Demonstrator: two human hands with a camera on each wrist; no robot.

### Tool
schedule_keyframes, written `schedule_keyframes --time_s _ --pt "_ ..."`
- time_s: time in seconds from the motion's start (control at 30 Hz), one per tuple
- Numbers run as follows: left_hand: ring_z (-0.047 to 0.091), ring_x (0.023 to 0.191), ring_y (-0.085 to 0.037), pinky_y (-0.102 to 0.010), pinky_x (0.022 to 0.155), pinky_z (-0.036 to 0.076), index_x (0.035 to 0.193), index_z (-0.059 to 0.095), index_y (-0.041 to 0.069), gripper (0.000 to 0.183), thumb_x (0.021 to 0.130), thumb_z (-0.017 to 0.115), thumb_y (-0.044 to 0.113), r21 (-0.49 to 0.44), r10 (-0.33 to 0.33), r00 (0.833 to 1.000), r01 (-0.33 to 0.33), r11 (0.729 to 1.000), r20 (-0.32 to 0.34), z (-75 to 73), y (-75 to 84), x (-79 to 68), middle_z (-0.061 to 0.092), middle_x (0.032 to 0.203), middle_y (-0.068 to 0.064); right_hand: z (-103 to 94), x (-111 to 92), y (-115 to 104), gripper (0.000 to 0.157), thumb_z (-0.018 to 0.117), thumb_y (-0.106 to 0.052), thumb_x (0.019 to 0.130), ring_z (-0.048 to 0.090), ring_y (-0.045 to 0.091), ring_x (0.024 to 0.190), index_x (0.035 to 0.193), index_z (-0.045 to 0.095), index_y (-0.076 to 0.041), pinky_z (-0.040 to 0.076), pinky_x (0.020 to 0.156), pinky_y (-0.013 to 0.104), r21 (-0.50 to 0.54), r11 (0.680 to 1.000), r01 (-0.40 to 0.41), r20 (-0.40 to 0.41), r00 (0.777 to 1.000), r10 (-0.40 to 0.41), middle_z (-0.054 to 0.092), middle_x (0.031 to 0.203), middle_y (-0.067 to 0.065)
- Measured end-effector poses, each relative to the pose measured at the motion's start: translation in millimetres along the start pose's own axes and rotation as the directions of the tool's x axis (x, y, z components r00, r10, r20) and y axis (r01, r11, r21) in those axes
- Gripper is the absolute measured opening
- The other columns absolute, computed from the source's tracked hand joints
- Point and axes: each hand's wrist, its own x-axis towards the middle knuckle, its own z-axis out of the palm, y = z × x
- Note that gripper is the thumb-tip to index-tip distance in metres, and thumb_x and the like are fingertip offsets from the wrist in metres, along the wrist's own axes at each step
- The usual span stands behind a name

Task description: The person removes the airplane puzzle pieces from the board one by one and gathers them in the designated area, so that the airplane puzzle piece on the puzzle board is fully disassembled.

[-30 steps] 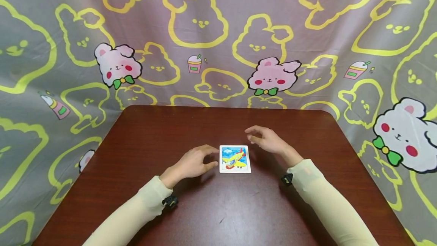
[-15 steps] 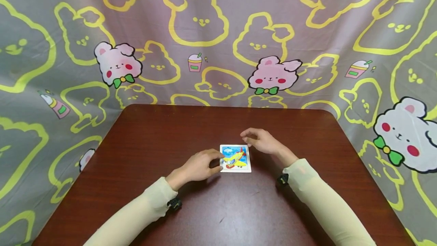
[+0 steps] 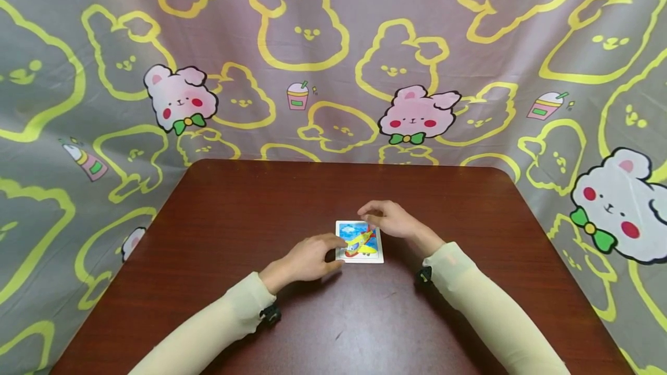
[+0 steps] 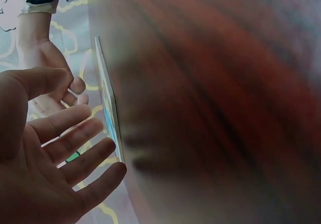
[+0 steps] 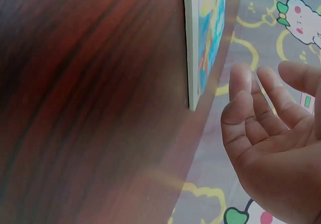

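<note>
A square picture board with a white border lies flat on the brown table. It shows a yellow and red airplane against blue sky. My left hand is at the board's left side, its fingertips overlapping that edge in the head view. In the left wrist view the fingers of this hand are spread and hold nothing, close beside the board. Over the board's far right corner is my right hand. Its fingers are loosely bent with nothing in them, and the right wrist view shows them apart from the board's thick pale edge.
The dark brown table reaches back to a grey curtain printed with yellow outlines and pink rabbits. More of the curtain hangs on both sides. Dark wrist cameras sit at the cuffs of the cream sleeves.
My left hand has moved right, onto the board's left edge. My right hand has come left and slightly nearer, over the far right corner. The board has stayed in place.
</note>
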Motion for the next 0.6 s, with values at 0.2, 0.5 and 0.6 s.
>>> schedule_keyframes --time_s 0.2,0.5,0.6 --pt "0.061 0.125 -0.023 -0.042 0.105 0.05 0.126 0.068 0.007 0.041 0.091 0.069 0.029 0.012 0.002 1.0 -0.003 1.0 0.025 1.7 2.8 1.2 0.067 0.13 -0.007 8.4 5.1 0.0 0.027 0.061 -0.019 0.099 0.069 0.018 0.079 0.12 0.069 -0.006 0.054 0.07 0.027 0.004 1.0 0.004 0.012 1.0 -0.004 0.071 0.115 0.01" --pt "0.058 0.129 -0.024 -0.042 0.108 0.048 0.129 0.067 0.01 0.044 0.092 0.068 0.033 0.045 -0.021 0.997 0.018 0.999 0.072 4.8 4.3 2.7 0.063 0.137 -0.007 14.8 10.3 -2.5 0.024 0.061 -0.018 0.098 0.072 0.015 0.084 0.118 0.07 -0.007 0.059 0.073 0.027 0.02 1.0 0.0 0.035 0.999 -0.001 0.072 0.116 0.011" --pt "0.056 0.131 -0.025 -0.042 0.109 0.047 0.131 0.066 0.01 0.045 0.093 0.067 0.034 0.045 -0.009 0.997 0.005 0.999 0.081 5.6 4.9 2.9 0.062 0.138 -0.007 15.5 11.3 -3.9 0.024 0.06 -0.017 0.099 0.073 0.016 0.083 0.118 0.069 -0.007 0.059 0.074 0.028 0.035 0.999 -0.026 0.048 0.999 0.024 0.071 0.118 0.012"
